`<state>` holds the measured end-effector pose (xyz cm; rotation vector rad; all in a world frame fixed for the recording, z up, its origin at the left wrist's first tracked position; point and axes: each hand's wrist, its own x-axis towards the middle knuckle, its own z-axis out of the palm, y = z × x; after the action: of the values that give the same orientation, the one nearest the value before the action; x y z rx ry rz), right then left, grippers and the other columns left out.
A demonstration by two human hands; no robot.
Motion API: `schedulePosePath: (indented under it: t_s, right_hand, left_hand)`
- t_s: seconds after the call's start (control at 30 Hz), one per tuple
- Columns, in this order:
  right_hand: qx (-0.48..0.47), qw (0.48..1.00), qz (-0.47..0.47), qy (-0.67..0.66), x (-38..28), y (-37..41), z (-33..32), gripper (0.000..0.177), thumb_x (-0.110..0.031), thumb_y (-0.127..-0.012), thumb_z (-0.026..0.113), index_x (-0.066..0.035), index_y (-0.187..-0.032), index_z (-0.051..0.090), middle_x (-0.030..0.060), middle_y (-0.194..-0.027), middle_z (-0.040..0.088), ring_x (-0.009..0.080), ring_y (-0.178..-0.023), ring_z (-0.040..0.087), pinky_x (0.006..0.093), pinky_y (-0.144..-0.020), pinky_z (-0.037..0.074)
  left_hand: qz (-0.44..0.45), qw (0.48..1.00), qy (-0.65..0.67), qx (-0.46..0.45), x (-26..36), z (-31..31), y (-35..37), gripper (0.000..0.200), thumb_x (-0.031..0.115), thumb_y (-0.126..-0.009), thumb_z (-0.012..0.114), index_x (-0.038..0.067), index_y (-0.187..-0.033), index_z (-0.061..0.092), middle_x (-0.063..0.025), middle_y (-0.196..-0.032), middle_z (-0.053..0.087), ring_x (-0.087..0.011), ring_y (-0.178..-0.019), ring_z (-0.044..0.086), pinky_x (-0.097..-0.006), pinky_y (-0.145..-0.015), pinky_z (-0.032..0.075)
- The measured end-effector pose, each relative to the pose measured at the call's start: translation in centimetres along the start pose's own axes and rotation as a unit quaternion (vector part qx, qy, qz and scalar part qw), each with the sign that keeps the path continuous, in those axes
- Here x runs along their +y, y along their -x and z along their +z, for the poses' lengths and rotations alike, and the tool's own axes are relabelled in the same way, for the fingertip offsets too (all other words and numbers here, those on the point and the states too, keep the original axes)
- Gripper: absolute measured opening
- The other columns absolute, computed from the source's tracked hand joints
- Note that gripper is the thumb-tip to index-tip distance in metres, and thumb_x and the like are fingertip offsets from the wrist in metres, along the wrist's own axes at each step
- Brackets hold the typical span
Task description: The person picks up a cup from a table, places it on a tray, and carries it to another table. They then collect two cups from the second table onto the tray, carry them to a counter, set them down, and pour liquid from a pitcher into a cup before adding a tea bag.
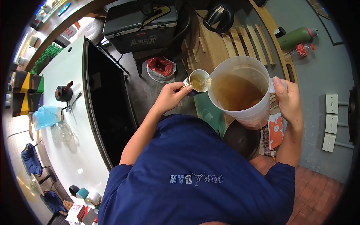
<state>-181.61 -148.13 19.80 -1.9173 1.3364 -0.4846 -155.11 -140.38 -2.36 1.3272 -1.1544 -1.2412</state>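
Note:
A large translucent plastic jug (249,116) with brown liquid inside is held by its handle in my right hand (288,99). The jug tilts to the left, its spout at the rim of a small mug (195,92). My left hand (171,96) grips this mug by its handle. Yellowish liquid with a bubbly surface shows inside the mug. Both vessels are in front of my chest, above the floor and the wooden furniture.
A white table (67,108) on the left bears a small dark pot (62,93), a blue container (47,117) and a glass jug (62,133). Ahead are a cooler box (140,28), a lined bin (161,69) and a black kettle (218,18). Bottles (296,38) stand at right.

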Motion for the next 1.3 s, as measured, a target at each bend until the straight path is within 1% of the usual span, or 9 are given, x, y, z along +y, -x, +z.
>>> schedulePosePath:
  t_s: [0.47,0.63,0.77,1.03,1.3]
  right_hand:
    - [-0.002,1.0,0.008,0.002,-0.2,0.4,-0.2,0.043,-0.036,-0.091,0.055,0.003,-0.073,0.061,-0.0016,-0.063,0.054,0.0049,-0.06,0.044,0.0227,-0.054,0.036]
    - [-0.001,1.0,0.006,0.002,-0.2,0.6,-0.1,0.043,-0.036,-0.091,0.055,0.003,-0.074,0.062,-0.0007,-0.063,0.055,0.0054,-0.06,0.045,0.023,-0.054,0.037]
    - [-0.003,1.0,0.011,0.007,0.0,0.7,-0.2,0.043,-0.036,-0.09,0.055,0.003,-0.074,0.062,-0.0004,-0.063,0.056,0.0055,-0.06,0.046,0.0233,-0.055,0.037]
    - [0.0,1.0,0.002,0.0,0.1,0.9,-0.1,0.043,-0.036,-0.091,0.055,0.003,-0.074,0.062,-0.0011,-0.063,0.055,0.0052,-0.06,0.046,0.0229,-0.055,0.037]
    - [0.0,1.0,0.005,0.001,0.3,1.1,-0.1,0.044,-0.037,-0.091,0.056,0.002,-0.073,0.062,-0.0016,-0.062,0.054,0.005,-0.059,0.045,0.0228,-0.054,0.036]
  left_hand:
    - [-0.001,1.0,0.003,0.002,-0.5,0.2,0.0,0.034,0.029,-0.089,0.061,-0.001,-0.075,0.06,0.0065,-0.059,0.041,-0.0033,-0.058,0.035,-0.0233,-0.05,0.03]
    - [0.009,1.0,0.017,-0.002,-0.2,0.4,0.2,0.034,0.029,-0.089,0.061,-0.002,-0.075,0.061,0.0057,-0.061,0.045,-0.0032,-0.06,0.037,-0.0227,-0.051,0.032]
    - [0.008,1.0,0.003,-0.004,-0.1,0.4,0.2,0.034,0.029,-0.089,0.061,-0.002,-0.076,0.061,0.0056,-0.061,0.046,-0.003,-0.06,0.038,-0.0224,-0.052,0.033]
    - [-0.007,1.0,0.017,-0.007,-0.5,0.5,0.5,0.034,0.029,-0.089,0.061,-0.002,-0.076,0.061,0.0064,-0.061,0.044,-0.0029,-0.059,0.036,-0.0227,-0.05,0.031]
    - [-0.001,1.0,0.015,-0.001,-0.5,0.6,0.6,0.034,0.029,-0.089,0.062,-0.002,-0.074,0.06,0.0063,-0.06,0.042,-0.0031,-0.059,0.035,-0.0229,-0.05,0.03]
